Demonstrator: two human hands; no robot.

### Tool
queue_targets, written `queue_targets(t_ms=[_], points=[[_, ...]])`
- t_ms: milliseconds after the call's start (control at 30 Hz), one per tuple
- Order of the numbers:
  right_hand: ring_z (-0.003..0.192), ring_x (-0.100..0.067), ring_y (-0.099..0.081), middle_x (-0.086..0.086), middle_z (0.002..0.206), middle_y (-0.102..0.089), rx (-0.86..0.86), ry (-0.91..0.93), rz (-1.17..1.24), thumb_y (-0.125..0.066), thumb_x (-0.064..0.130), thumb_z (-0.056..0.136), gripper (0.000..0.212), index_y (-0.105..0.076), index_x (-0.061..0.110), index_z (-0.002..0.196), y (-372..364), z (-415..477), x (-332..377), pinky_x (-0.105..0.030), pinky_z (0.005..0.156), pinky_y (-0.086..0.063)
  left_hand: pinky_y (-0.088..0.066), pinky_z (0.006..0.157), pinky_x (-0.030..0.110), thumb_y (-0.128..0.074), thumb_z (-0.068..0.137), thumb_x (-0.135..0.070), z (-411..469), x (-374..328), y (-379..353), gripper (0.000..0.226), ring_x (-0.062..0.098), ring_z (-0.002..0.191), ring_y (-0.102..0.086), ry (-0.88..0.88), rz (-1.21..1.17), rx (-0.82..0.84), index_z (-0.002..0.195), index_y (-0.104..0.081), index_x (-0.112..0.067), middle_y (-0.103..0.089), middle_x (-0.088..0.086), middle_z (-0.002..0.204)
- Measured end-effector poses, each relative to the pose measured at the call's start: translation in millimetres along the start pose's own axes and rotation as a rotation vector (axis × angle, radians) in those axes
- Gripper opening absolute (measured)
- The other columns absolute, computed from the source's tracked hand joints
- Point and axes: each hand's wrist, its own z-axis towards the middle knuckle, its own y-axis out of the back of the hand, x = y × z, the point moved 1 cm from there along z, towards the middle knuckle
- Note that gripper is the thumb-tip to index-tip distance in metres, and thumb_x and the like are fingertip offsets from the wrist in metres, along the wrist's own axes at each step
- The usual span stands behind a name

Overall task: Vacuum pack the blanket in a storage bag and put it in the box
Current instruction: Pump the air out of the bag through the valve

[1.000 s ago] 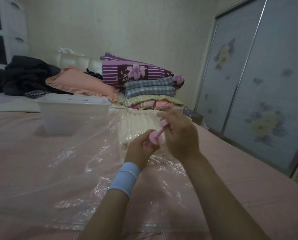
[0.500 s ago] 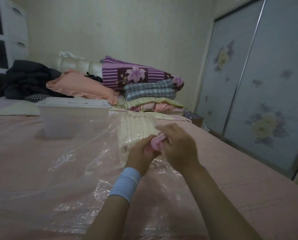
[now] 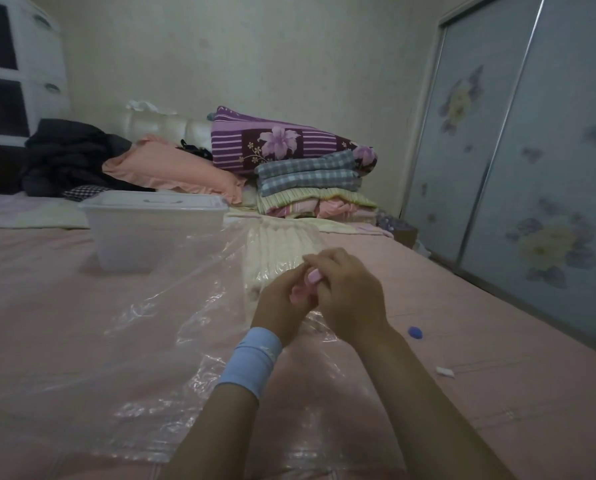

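Note:
A clear plastic storage bag [image 3: 144,334] lies spread over the pink bed. Inside its far end sits a folded cream blanket [image 3: 276,251]. Both hands meet over the bag just in front of the blanket. My left hand [image 3: 282,303], with a light blue wristband, grips the lower part of a small pink pump [image 3: 312,277]. My right hand [image 3: 350,292] is closed over the pump's upper end, hiding most of it. A translucent white box [image 3: 151,233] with its lid on stands on the bed behind the bag, to the left.
A small blue cap [image 3: 415,332] and a small white piece [image 3: 445,372] lie on the bed to the right. Folded quilts [image 3: 303,174], a pink pillow [image 3: 175,171] and dark clothes [image 3: 71,157] are piled at the headboard. Sliding wardrobe doors [image 3: 532,174] stand at right.
Both hands sank toward the bag and came closer together. The pink pump's stem showed between them earlier; it is now mostly covered by my right hand. The camera tilted down slightly.

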Motion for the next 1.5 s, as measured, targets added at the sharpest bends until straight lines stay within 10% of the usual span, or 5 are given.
queue_targets(t_ms=[233, 500, 800, 1067, 1500], points=[[0.081, -0.016, -0.061, -0.007, 0.096, -0.068, -0.684, 0.145, 0.076, -0.055, 0.009, 0.094, 0.025, -0.073, 0.007, 0.112, 73.7, 36.8, 23.9, -0.020, 0.064, -0.048, -0.053, 0.091, 0.037, -0.079, 0.072, -0.013, 3.7, 3.5, 0.5, 0.044, 0.016, 0.097, -0.063, -0.018, 0.058, 0.009, 0.104, -0.063, -0.038, -0.069, -0.010, 0.098], [0.102, -0.019, -0.055, 0.004, 0.119, -0.057, 0.081, -0.034, -0.062, -0.028, 0.035, 0.086, 0.057, -0.062, 0.026, 0.130, -9.2, -8.5, -9.0, -0.029, 0.069, -0.045, -0.047, 0.073, 0.011, -0.071, 0.080, -0.008, -1.7, 0.2, -1.6, 0.037, 0.007, 0.081, -0.063, -0.004, 0.021, 0.018, 0.102, -0.066, -0.038, -0.069, -0.013, 0.087], [0.084, -0.017, -0.060, -0.007, 0.095, -0.069, -0.697, 0.119, 0.044, -0.052, 0.014, 0.099, 0.026, -0.074, 0.008, 0.111, 66.2, 35.0, 20.1, -0.016, 0.069, -0.041, -0.052, 0.080, 0.016, -0.076, 0.074, -0.005, 0.6, 4.6, 0.2, 0.042, 0.009, 0.090, -0.063, -0.074, 0.043, 0.035, 0.097, -0.063, -0.039, -0.069, -0.008, 0.095], [0.099, -0.019, -0.055, 0.002, 0.115, -0.064, 0.002, -0.027, -0.039, -0.032, 0.035, 0.092, 0.052, -0.064, 0.023, 0.130, -5.8, -6.4, -0.3, -0.037, 0.077, -0.049, -0.050, 0.087, 0.017, -0.068, 0.080, -0.006, -1.8, 3.0, 1.2, 0.056, 0.006, 0.099, -0.064, -0.022, 0.001, -0.008, 0.100, -0.062, -0.058, -0.068, -0.027, 0.097], [0.095, -0.018, -0.055, -0.001, 0.108, -0.063, -0.276, -0.030, 0.042, -0.042, 0.023, 0.095, 0.039, -0.067, 0.019, 0.124, 6.0, 5.0, 12.3, -0.027, 0.072, -0.048, -0.052, 0.085, 0.022, -0.071, 0.078, -0.010, -1.0, 2.1, 2.6, 0.042, 0.009, 0.091, -0.063, -0.037, 0.016, -0.009, 0.090, -0.064, -0.050, -0.068, -0.021, 0.089]])
